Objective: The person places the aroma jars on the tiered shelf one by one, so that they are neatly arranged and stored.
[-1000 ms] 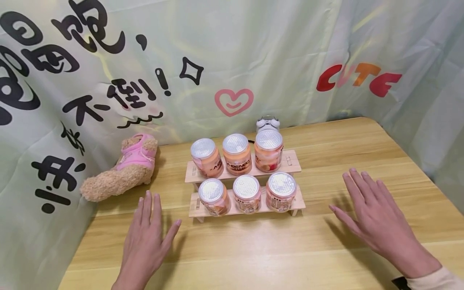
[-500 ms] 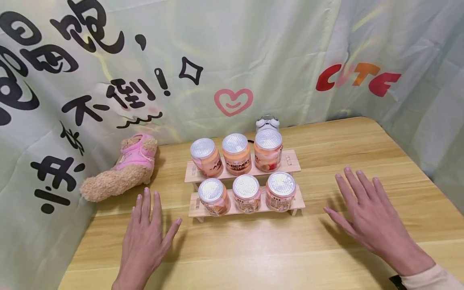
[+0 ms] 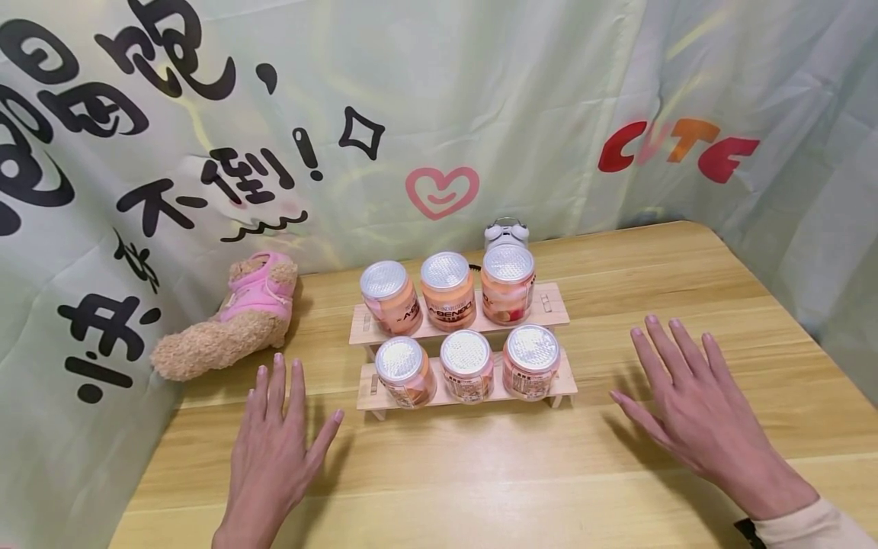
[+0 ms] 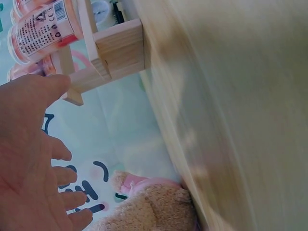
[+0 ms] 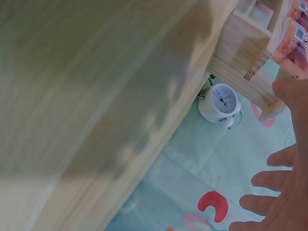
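Note:
A two-step wooden rack [image 3: 458, 398] stands mid-table, bearing several clear jars with silvery lids and orange-pink contents. Three jars are on the upper step, among them a middle jar [image 3: 448, 293]; three more are on the lower step, such as the right-hand jar [image 3: 531, 364]. To the left of the rack, my left hand [image 3: 277, 450] hovers palm down with straight, slightly spread fingers, touching nothing. My right hand [image 3: 706, 419] is held likewise at the rack's right, its thumb apart from the fingers. Both wrist views show the palms apart from the jars and rack.
A fluffy brown plush in pink clothing [image 3: 261, 297] lies at the table's left back. Behind the rack stands a white twin-bell alarm clock [image 5: 221, 101]. A printed cloth curtain [image 3: 549, 114] hangs along the back and sides of the wooden table [image 3: 473, 488].
My right hand has shifted slightly left, toward the rack. The left hand's fingertips have risen a touch in the view. The jars and rack stay put.

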Motion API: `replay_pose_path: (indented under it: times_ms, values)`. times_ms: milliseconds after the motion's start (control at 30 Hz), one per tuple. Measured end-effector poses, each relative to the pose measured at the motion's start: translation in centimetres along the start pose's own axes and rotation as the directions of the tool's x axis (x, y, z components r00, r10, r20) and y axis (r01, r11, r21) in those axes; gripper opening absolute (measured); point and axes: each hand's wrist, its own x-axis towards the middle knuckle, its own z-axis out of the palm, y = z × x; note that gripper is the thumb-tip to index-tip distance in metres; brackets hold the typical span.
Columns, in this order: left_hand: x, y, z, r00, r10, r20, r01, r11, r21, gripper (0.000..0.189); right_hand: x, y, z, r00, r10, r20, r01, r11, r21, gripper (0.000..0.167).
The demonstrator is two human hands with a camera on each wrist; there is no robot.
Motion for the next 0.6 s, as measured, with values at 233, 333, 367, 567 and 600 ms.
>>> replay_pose_path:
  times_ms: [233,333,367,567,600]
  values:
    - [-0.09,-0.02,0.0,1.0,-0.012,0.009,0.012,1.0,0.005,0.091,0.02,0.03,0.06,1.0,-0.01,-0.005,0.01,1.0,-0.004,0.089]
    - [-0.11,-0.02,-0.01,1.0,-0.011,0.008,0.011,1.0,0.007,0.091,0.02,0.04,0.07,1.0,-0.016,-0.009,0.016,1.0,-0.007,0.089]
    - [-0.11,-0.02,-0.02,1.0,-0.011,0.01,0.011,1.0,0.008,0.092,0.03,0.05,0.07,1.0,-0.017,-0.01,0.017,1.0,-0.007,0.089]
    - [-0.05,-0.03,-0.05,1.0,-0.009,0.023,0.009,1.0,0.009,0.092,0.13,0.09,0.06,0.999,-0.025,-0.025,0.024,1.0,-0.01,0.088]
    - [-0.05,-0.03,-0.05,1.0,-0.008,0.024,0.008,1.0,0.009,0.092,0.15,0.09,0.06,0.999,-0.026,-0.027,0.025,1.0,-0.01,0.088]
